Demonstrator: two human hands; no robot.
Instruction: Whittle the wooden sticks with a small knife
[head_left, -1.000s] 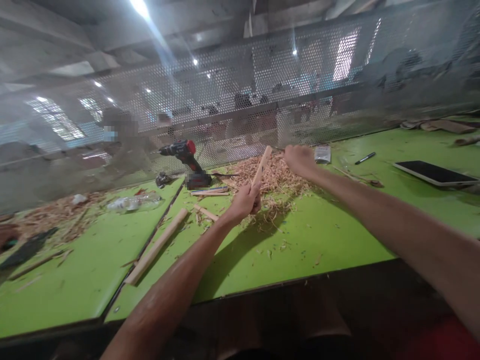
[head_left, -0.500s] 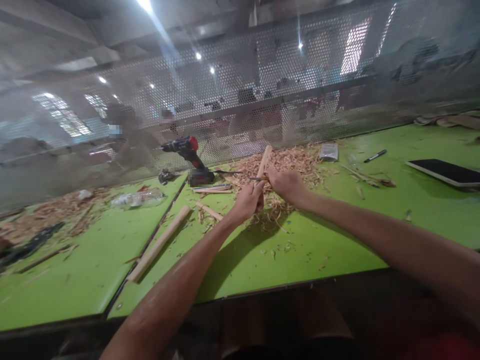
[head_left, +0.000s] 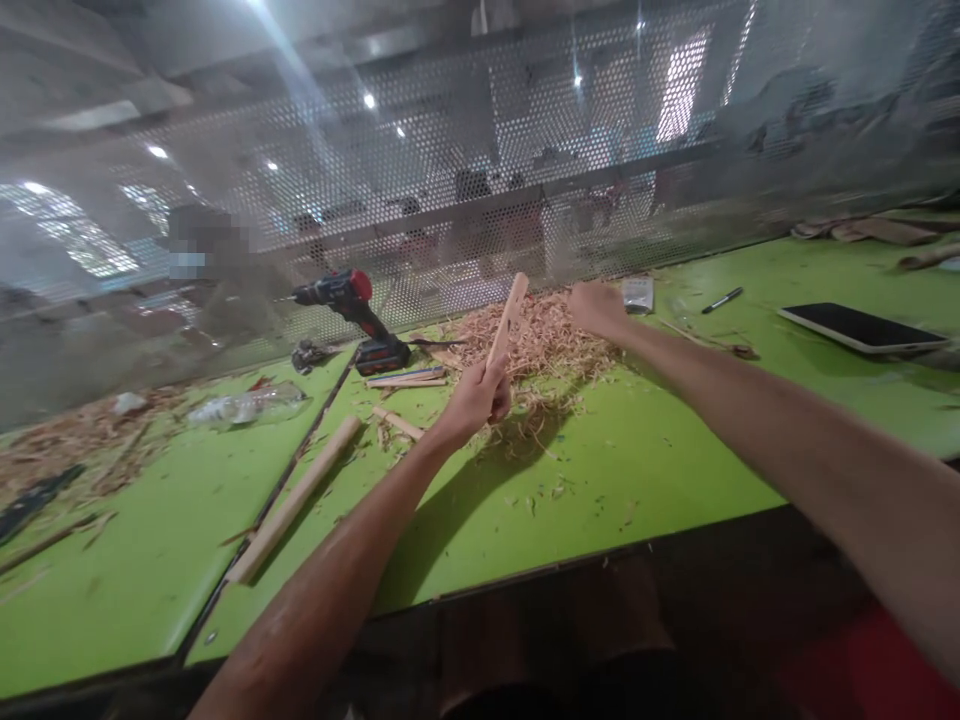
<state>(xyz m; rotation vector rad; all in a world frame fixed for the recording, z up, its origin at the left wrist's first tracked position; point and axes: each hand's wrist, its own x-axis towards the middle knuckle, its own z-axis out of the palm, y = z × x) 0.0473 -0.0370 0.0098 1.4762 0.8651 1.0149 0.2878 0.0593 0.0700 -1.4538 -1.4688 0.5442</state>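
My left hand (head_left: pixel 478 392) is closed around the lower end of a pale wooden stick (head_left: pixel 508 318), which slants up and away over the shavings. A small dark mark shows on the stick's side. My right hand (head_left: pixel 598 308) is a closed fist, apart from the stick and to its right, above the far side of the heap. The knife that showed in this fist a moment ago is hidden behind the fingers now. Curly wood shavings (head_left: pixel 555 335) are heaped under and behind both hands.
A cordless drill (head_left: pixel 352 315) stands left of the heap. Nearer lies a thick wooden rod (head_left: pixel 296 500) by the table seam. A black-screened tablet (head_left: pixel 862 328) and a pen (head_left: pixel 721 300) lie right. A plastic bag (head_left: pixel 247 402) lies left. A perforated screen (head_left: pixel 420 220) runs behind.
My right hand has moved off the stick, to the right and farther away. The knife blade that crossed the stick no longer shows. My left hand keeps its hold; the view has shifted slightly.
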